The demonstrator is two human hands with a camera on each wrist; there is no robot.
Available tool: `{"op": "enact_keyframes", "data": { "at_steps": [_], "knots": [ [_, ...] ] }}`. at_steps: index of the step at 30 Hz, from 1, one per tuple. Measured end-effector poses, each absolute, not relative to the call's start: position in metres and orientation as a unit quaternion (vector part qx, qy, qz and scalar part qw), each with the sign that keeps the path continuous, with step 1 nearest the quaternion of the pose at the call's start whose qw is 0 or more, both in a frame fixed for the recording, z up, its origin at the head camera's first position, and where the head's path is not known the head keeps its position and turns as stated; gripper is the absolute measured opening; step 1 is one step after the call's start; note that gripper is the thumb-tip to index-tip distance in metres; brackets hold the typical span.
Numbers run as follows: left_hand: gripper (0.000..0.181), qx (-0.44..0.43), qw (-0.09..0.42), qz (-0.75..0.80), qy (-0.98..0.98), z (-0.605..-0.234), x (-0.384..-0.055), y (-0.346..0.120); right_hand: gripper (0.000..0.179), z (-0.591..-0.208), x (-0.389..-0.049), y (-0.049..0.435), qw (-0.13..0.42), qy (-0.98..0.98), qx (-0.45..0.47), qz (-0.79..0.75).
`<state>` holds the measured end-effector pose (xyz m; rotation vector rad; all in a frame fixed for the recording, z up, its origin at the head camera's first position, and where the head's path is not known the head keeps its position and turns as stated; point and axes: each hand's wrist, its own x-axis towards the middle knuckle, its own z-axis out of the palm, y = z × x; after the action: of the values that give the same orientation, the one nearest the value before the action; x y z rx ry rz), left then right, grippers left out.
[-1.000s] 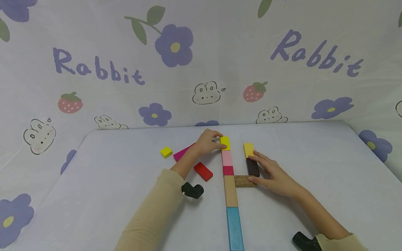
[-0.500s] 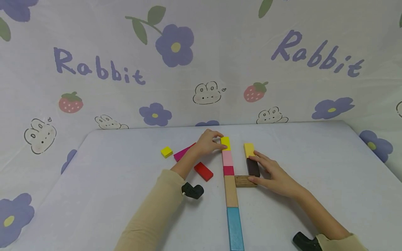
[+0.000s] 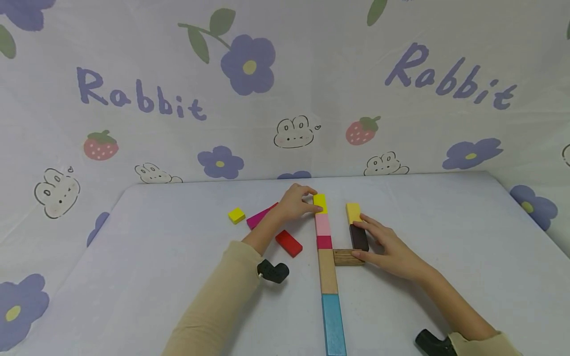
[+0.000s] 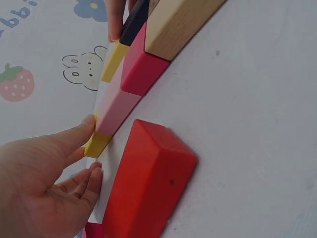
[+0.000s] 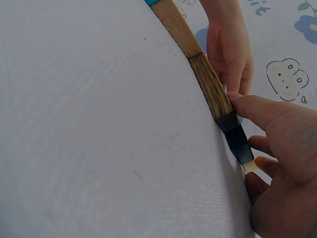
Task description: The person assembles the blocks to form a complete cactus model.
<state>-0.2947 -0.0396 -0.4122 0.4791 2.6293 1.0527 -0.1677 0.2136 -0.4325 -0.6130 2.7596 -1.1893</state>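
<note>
My left hand (image 3: 295, 202) pinches a yellow block (image 3: 320, 203) between thumb and forefinger at the far end of a straight row. Below it in the row come a pink block (image 3: 322, 225), a crimson block (image 3: 324, 242), a tan block (image 3: 328, 272) and a blue block (image 3: 333, 324). A brown wood-grained block (image 3: 345, 257) juts rightward from the tan one. The thumb of my right hand (image 3: 392, 252) touches the brown block's right end. Its extended fingers rest along a black block (image 3: 358, 238) and a pale yellow block (image 3: 353, 211), lined up above the brown one.
Left of the row lie a red block (image 3: 289, 243), a magenta block (image 3: 256, 220) partly behind the left forearm, and a small yellow block (image 3: 236, 215). White cloth covers the table (image 3: 133, 277); a printed curtain (image 3: 156, 133) hangs behind its far edge.
</note>
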Motion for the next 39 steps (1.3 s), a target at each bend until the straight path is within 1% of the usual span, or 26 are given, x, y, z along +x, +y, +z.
{"op": "enact_keyframes", "data": {
  "at_steps": [5, 11, 17, 24, 29, 39],
  "knots": [
    [0.056, 0.165, 0.118, 0.381, 0.902, -0.413, -0.292, -0.042, 0.070, -0.433, -0.168, 0.214, 0.038, 0.899, -0.199, -0.388],
    [0.051, 0.157, 0.084, 0.425, 0.887, -0.412, -0.287, -0.052, 0.069, -0.433, -0.168, 0.214, 0.037, 0.897, -0.203, -0.392],
    [0.048, 0.147, 0.040, 0.456, 0.877, -0.408, -0.283, -0.073, 0.069, -0.434, -0.168, 0.215, 0.035, 0.897, -0.203, -0.392],
    [0.046, 0.131, 0.003, 0.439, 0.889, -0.404, -0.279, -0.100, 0.069, -0.433, -0.167, 0.214, 0.035, 0.895, -0.202, -0.397],
    [0.047, 0.121, 0.002, 0.440, 0.890, -0.409, -0.277, -0.114, 0.069, -0.433, -0.167, 0.214, 0.036, 0.895, -0.200, -0.397],
    [0.047, 0.099, 0.034, 0.434, 0.895, -0.414, -0.270, -0.125, 0.069, -0.434, -0.168, 0.215, 0.034, 0.893, -0.207, -0.399]
  ]
}}
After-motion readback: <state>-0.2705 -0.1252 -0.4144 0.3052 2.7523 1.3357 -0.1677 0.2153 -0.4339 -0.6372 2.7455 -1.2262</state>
